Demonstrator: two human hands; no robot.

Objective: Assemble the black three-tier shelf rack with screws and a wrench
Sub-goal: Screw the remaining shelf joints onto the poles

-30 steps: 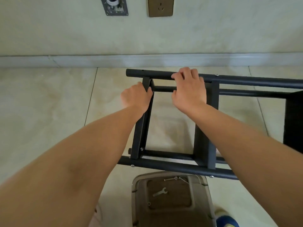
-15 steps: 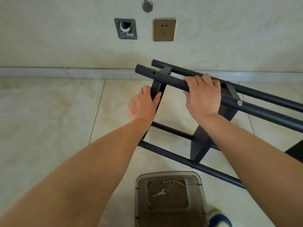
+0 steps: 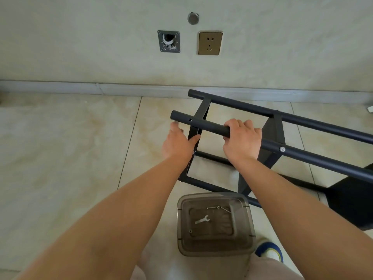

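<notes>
While tipped on floor: black metal three-tier shelf rack (image 3: 272,134)
Right hand (image 3: 241,141): gripping its upper tube
Left hand (image 3: 177,143): fingers relaxed, touching the end frame

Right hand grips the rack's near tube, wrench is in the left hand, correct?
Not quite. The head view shows the wrench lying on the brown bin lid, not in the left hand. The right hand does grip the rack's near tube.
</notes>
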